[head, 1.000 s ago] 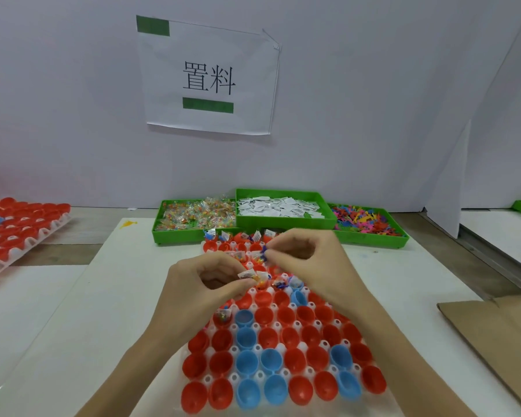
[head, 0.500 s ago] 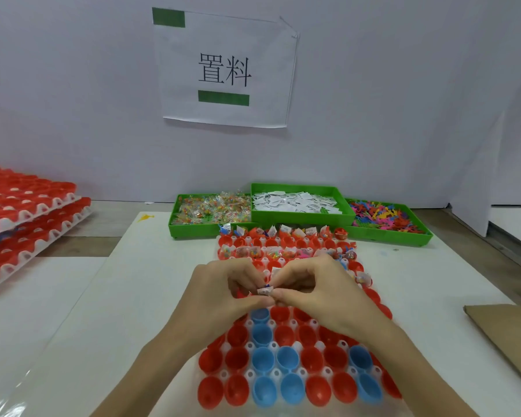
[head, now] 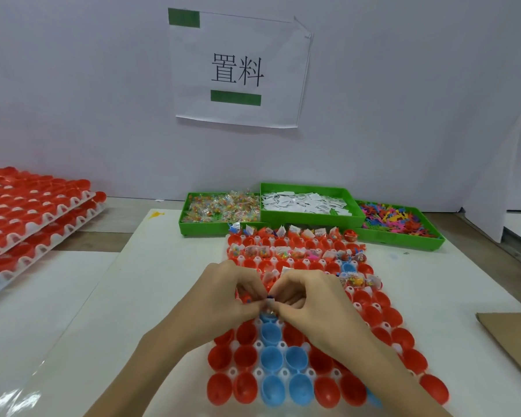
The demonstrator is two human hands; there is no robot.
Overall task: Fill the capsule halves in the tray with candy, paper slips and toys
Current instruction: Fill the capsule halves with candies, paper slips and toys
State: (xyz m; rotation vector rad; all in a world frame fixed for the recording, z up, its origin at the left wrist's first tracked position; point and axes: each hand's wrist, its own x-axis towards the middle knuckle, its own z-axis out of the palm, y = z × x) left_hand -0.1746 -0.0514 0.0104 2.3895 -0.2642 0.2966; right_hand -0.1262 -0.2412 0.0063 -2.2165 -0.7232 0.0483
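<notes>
At frame centre, left hand point(head: 223, 299) and right hand point(head: 310, 299) pinch small fillings point(head: 270, 298) directly above a blue plastic capsule half point(head: 267, 316).

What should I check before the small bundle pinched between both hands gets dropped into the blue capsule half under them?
1. Bundle held: ok. The left hand and right hand pinch the small bundle together.
2. Target under it: ok. A blue capsule half sits directly below the fingers.
3. Target empty: cannot tell, the hands hide most of it.
4. Bundle holds candy, slip and toy: cannot tell, too small.
5. Near rows free to fill: ok, the red and blue halves in the capsule tray look empty.
6. Supplies left: ok. Candy bin, slip bin, toy bin all hold stock.
</notes>
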